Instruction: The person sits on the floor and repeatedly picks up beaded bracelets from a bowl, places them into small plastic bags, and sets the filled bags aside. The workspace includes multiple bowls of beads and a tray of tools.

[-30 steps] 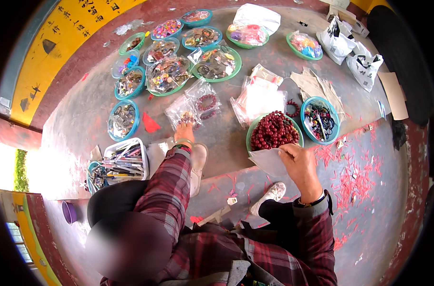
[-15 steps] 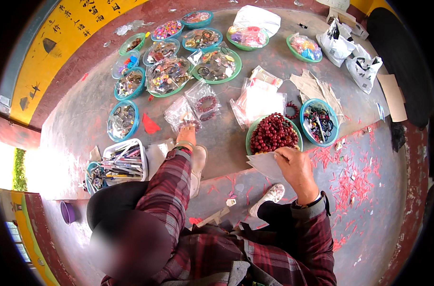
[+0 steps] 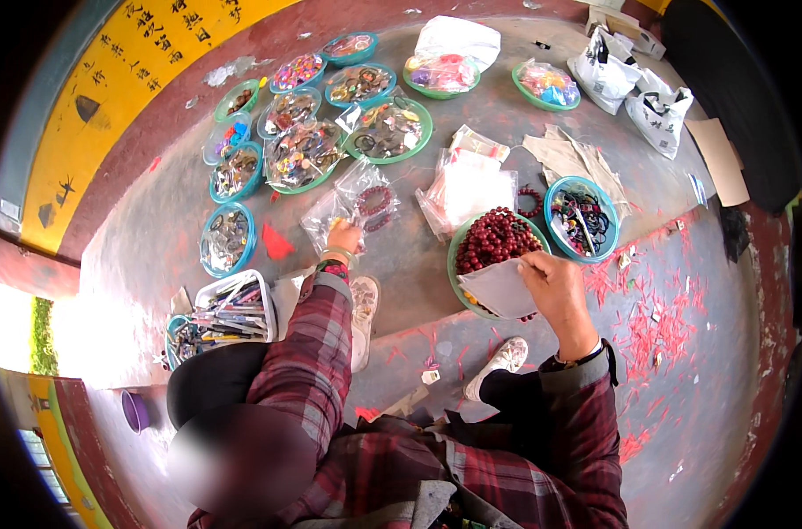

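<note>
My left hand reaches over the platform with its fingers curled together on a clear plastic bag. Just beyond it lies another clear bag holding a dark red bead bracelet. In my right hand, thumb and fingers pinch a flat, whitish see-through plastic bag. That bag hangs over the near part of a green bowl, hiding some of it. Dark red beads are heaped in the bowl, and one more red bracelet rests beside it.
To the right stands a blue basket of cords. A stack of clear bags lies behind the bowl. Several bowls of bagged trinkets fill the far left. A white basket of pens sits near my left arm, and red scraps litter the lower floor.
The plastic bag in my right hand has moved up and over the bowl's near side. My left hand stays at the bags. The whole view has shifted slightly.
</note>
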`<state>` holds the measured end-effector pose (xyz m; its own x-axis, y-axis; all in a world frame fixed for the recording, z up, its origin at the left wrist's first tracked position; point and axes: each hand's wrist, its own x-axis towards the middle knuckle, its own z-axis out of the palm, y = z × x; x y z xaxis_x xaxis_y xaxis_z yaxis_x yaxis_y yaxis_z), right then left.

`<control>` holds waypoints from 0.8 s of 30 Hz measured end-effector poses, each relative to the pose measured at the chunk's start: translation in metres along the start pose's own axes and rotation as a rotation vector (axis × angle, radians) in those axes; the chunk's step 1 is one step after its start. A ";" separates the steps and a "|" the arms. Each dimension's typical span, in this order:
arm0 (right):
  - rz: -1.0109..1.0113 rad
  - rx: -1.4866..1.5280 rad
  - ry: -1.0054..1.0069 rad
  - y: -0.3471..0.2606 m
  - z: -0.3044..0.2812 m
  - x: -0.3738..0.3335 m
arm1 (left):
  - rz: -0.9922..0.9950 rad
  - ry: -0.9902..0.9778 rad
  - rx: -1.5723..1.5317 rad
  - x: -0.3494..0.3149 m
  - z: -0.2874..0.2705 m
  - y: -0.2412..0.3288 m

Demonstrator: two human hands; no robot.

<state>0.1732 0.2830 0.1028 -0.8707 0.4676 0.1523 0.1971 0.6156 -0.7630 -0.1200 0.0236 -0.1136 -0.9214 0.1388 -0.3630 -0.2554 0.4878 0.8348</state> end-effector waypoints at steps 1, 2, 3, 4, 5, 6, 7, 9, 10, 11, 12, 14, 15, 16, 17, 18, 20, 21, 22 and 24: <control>0.012 -0.016 0.029 0.005 -0.003 0.001 | -0.095 -0.078 -0.174 0.004 -0.001 0.012; 0.038 -0.016 0.015 0.006 -0.006 0.002 | -0.122 -0.221 -0.373 0.014 -0.014 0.009; 0.026 0.003 0.037 0.009 -0.007 0.004 | -0.126 -0.243 -0.553 0.022 -0.018 0.004; 0.025 0.008 0.065 0.014 -0.008 0.006 | -0.137 -0.284 -0.735 0.022 -0.012 0.008; 0.023 0.015 0.093 0.015 -0.011 0.007 | -0.150 -0.324 -0.916 0.022 -0.008 0.013; 0.050 0.014 0.089 0.015 -0.016 0.010 | -0.086 -0.576 -0.921 0.021 -0.017 0.017; 0.055 0.029 0.125 0.021 -0.019 0.011 | -0.108 -0.560 -0.936 0.011 -0.005 0.032; 0.069 0.057 0.200 0.038 -0.026 0.011 | -0.157 -0.531 -0.959 -0.021 0.023 0.073; 0.041 0.066 0.199 0.033 -0.029 0.014 | -0.131 -0.417 -0.940 -0.024 0.024 0.075; 0.055 0.072 0.223 0.037 -0.033 0.015 | -0.098 -0.443 -0.831 -0.035 0.035 0.086; 0.070 0.078 0.247 0.043 -0.036 0.015 | -0.064 -0.470 -0.723 -0.045 0.044 0.096; 0.128 0.142 0.283 0.047 -0.043 0.018 | 0.037 -0.476 -0.500 -0.052 0.052 0.106; 0.129 0.169 0.328 0.052 -0.048 0.018 | 0.156 -0.459 -0.385 -0.056 0.060 0.111; 0.132 0.196 0.375 0.060 -0.052 0.018 | 0.276 -0.443 -0.270 -0.064 0.069 0.121; 0.135 0.219 0.422 0.069 -0.058 0.018 | 0.395 -0.429 -0.157 -0.078 0.080 0.134; 0.145 0.197 0.468 0.076 -0.065 0.018 | 0.464 -0.408 -0.077 -0.093 0.091 0.146; 0.193 0.335 0.548 0.075 -0.078 0.016 | 0.558 -0.423 -0.105 -0.107 0.105 0.154; 0.217 0.403 0.588 0.071 -0.085 0.015 | 0.605 -0.431 -0.120 -0.113 0.113 0.157; 0.266 0.386 0.629 0.066 -0.096 0.010 | 0.604 -0.430 -0.009 -0.139 0.118 0.177; 0.266 0.391 0.695 0.063 -0.102 0.010 | 0.614 -0.475 -0.135 -0.146 0.130 0.174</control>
<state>0.2231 0.3911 0.1203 -0.3160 0.9293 0.1910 0.0745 0.2250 -0.9715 0.0083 0.1997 0.0310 -0.6927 0.7181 0.0671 0.1975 0.0994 0.9753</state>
